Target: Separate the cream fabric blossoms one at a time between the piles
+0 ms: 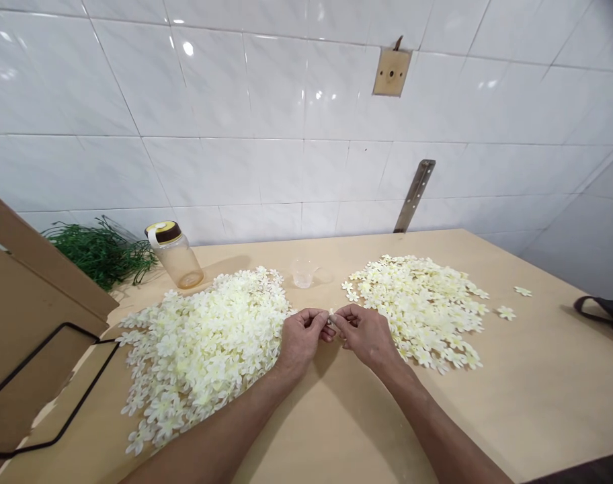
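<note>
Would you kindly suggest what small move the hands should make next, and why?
Perhaps steady the small whitish piece with the left hand while the right hand adjusts it, since both hands' fingertips meet there, between the left flower heap and right flower heap.

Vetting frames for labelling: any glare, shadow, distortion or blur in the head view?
Head view, upper: bright glare spots on the tiled wall. Head view, edges: wide-angle stretch. Head view, centre: soft shadows on the table below the left hand and right hand; pale piece between them too small to make out; clear cup low in contrast.
</note>
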`<state>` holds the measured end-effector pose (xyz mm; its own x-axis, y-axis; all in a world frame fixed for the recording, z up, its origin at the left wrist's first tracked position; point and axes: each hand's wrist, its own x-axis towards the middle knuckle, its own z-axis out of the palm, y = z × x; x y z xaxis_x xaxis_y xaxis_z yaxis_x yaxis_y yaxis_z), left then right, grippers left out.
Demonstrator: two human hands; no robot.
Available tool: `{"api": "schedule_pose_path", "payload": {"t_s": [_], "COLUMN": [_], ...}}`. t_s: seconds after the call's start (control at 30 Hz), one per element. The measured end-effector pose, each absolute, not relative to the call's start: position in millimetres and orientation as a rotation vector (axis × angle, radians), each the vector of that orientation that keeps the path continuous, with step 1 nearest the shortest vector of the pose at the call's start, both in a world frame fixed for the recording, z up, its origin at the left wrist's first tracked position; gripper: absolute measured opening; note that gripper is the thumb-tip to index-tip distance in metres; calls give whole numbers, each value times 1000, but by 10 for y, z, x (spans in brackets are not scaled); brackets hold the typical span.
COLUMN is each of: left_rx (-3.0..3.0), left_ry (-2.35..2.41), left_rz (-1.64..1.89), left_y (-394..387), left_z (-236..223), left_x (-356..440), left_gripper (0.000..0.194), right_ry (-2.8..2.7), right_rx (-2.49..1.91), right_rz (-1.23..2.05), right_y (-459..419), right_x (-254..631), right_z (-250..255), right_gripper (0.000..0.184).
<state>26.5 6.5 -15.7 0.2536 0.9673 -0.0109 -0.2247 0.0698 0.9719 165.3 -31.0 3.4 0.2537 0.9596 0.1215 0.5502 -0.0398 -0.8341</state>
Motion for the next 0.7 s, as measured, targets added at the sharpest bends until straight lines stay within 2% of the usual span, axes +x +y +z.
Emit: {"api": "schedule_pose_path", "payload": {"t_s": [0.5,0.7], "left_rx": [1158,1135], "left_ry": [893,871], "left_rz": [1009,985], "left_y": [96,84], "left_z": [-154,-102], "left_x": [254,241], "left_gripper": [25,28], "right_ry": [-1613,-1506], "right_rx": [-1709,-1704], "right_rz": [370,512], "right_y": [-362,-358], "right_x": [1672,1662], "right_z": [92,103], "right_gripper": [27,21]}}
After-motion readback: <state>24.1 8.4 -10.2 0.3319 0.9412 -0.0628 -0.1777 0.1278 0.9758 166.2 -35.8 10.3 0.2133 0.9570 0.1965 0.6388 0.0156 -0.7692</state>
